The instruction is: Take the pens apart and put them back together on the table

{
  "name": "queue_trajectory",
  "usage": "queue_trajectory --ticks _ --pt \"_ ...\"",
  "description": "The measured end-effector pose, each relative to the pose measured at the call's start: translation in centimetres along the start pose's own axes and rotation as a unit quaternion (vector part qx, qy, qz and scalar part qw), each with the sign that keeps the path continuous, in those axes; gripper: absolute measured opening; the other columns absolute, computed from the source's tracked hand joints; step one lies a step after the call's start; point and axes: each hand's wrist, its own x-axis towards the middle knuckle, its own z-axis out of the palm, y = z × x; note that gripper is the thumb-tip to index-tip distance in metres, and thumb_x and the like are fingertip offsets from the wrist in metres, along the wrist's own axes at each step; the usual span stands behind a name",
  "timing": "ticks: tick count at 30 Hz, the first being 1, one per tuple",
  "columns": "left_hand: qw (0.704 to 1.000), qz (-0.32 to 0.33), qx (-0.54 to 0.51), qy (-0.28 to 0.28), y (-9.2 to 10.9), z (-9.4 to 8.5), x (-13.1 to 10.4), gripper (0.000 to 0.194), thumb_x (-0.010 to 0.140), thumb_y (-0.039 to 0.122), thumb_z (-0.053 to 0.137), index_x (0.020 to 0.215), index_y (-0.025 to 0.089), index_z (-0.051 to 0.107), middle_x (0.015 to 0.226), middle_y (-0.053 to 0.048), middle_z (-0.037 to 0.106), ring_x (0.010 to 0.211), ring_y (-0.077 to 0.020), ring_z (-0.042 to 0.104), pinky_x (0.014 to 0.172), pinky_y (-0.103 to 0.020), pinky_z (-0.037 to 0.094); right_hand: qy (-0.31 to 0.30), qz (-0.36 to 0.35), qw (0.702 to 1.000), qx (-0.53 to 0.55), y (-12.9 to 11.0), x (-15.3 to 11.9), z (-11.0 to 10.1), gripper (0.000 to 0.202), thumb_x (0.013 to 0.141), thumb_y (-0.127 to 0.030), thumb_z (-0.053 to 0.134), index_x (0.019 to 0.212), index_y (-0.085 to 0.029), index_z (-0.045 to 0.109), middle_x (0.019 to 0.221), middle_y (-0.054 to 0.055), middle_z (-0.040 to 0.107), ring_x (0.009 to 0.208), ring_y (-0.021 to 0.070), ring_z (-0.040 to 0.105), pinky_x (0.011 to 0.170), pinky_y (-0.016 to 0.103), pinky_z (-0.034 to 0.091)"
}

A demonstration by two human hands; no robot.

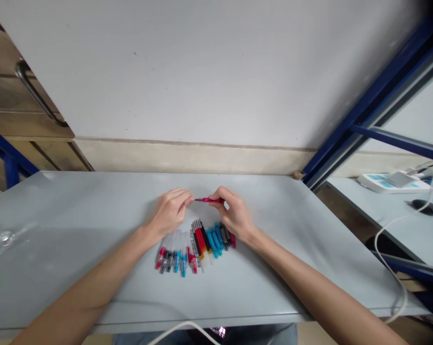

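Note:
My left hand (172, 207) is closed, thumb and finger pinched at the thin dark tip of a pen part. My right hand (235, 211) pinches the magenta-red pen grip (206, 200) from its other end, and the piece lies level between both hands, just above the table. What sits inside my left fingertips is hidden. Below the hands lie clear pen barrels (176, 239) with red, black and blue ends. Beside them are red and black refills (200, 237), blue pen grips (214, 239) and dark grey pen grips (225, 235), in a fan-like row.
The grey table (274, 282) meets a pale wall behind. Clear plastic packaging (3, 239) lies at the far left. A blue metal frame (367, 100) rises at the right, with a black mouse (427, 207) on the side table. A white cable (391, 273) hangs near the right edge.

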Motion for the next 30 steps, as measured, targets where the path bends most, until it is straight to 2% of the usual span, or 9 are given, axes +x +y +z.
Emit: queue_trajectory --ticks 4,8,12,14,17,20,23,27,30 --pt "1.0 -0.023 0.002 -0.007 -0.1 0.1 -0.1 0.03 0.104 0.024 0.04 0.079 0.018 0.055 0.077 -0.002 0.057 0.074 -0.0166 0.053 0.069 -0.029 0.038 -0.012 -0.016 0.996 -0.087 -0.2 0.1 -0.1 0.016 0.102 -0.029 0.054 0.111 -0.023 0.065 0.094 0.007 0.067 0.09 0.0232 0.057 0.084 0.037 0.045" --pt "0.999 -0.037 0.025 -0.032 -0.1 0.3 -0.1 0.031 0.103 0.025 0.04 0.077 0.019 0.055 0.074 -0.002 0.057 0.072 -0.0168 0.054 0.068 -0.029 0.037 -0.008 -0.006 0.997 -0.082 0.3 0.1 0.0 0.021 0.103 -0.021 0.049 0.099 -0.022 0.069 0.086 0.005 0.069 0.084 0.0229 0.056 0.081 0.037 0.046" --pt "0.998 -0.046 0.029 -0.036 0.0 0.4 -0.2 0.031 0.103 0.025 0.04 0.076 0.019 0.055 0.073 -0.001 0.058 0.069 -0.0163 0.053 0.065 -0.029 0.036 -0.005 -0.031 0.996 -0.084 0.5 0.1 0.2 0.017 0.098 -0.023 0.059 0.113 -0.023 0.068 0.106 0.008 0.069 0.1 0.0255 0.056 0.09 0.041 0.046" --pt "0.998 -0.045 0.037 -0.039 0.1 0.4 -0.2 0.031 0.102 0.025 0.04 0.076 0.02 0.055 0.073 -0.002 0.059 0.07 -0.0167 0.054 0.066 -0.029 0.036 -0.025 -0.014 0.996 -0.087 0.5 0.1 0.2 0.016 0.1 -0.027 0.056 0.108 -0.023 0.07 0.097 0.007 0.071 0.093 0.0248 0.057 0.088 0.041 0.046" --pt "0.995 -0.051 0.053 -0.06 0.3 0.3 -0.3 0.031 0.102 0.026 0.04 0.074 0.02 0.054 0.07 -0.001 0.058 0.068 -0.017 0.054 0.064 -0.029 0.033 -0.029 -0.003 0.997 -0.074 0.4 0.0 0.3 0.021 0.102 -0.023 0.052 0.093 -0.023 0.071 0.085 0.004 0.071 0.084 0.0231 0.056 0.083 0.039 0.045" --pt "0.993 -0.07 0.055 -0.073 0.4 0.3 -0.4 0.032 0.102 0.027 0.04 0.073 0.02 0.052 0.067 0.0 0.058 0.064 -0.0162 0.053 0.061 -0.029 0.031 -0.019 -0.028 0.997 -0.076 0.2 0.0 0.2 0.01 0.098 -0.02 0.059 0.1 -0.023 0.068 0.096 0.006 0.069 0.092 0.024 0.056 0.085 0.038 0.045" --pt "0.992 -0.079 0.056 -0.076 0.5 0.3 -0.4 0.031 0.102 0.027 0.041 0.074 0.02 0.053 0.067 0.0 0.059 0.064 -0.0159 0.055 0.061 -0.028 0.03 -0.031 -0.034 0.993 -0.105 -0.1 0.0 0.3 0.015 0.098 -0.027 0.061 0.111 -0.022 0.067 0.098 0.008 0.068 0.093 0.0247 0.054 0.085 0.039 0.045" --pt "0.991 -0.077 0.065 -0.09 0.8 0.2 -0.2 0.031 0.102 0.029 0.042 0.075 0.02 0.056 0.067 0.0 0.06 0.065 -0.016 0.056 0.061 -0.028 0.03 -0.039 -0.021 0.993 -0.108 0.0 0.0 0.4 0.02 0.101 -0.022 0.054 0.094 -0.021 0.072 0.083 0.005 0.069 0.083 0.0233 0.052 0.08 0.037 0.045" --pt "0.99 -0.082 0.062 -0.097 1.0 0.2 -0.1 0.033 0.102 0.03 0.041 0.075 0.02 0.058 0.066 0.0 0.06 0.063 -0.0155 0.056 0.059 -0.028 0.029 -0.025 -0.026 0.995 -0.097 0.3 -0.1 0.4 0.014 0.098 -0.016 0.058 0.091 -0.021 0.07 0.087 0.005 0.069 0.088 0.0234 0.052 0.081 0.037 0.045"
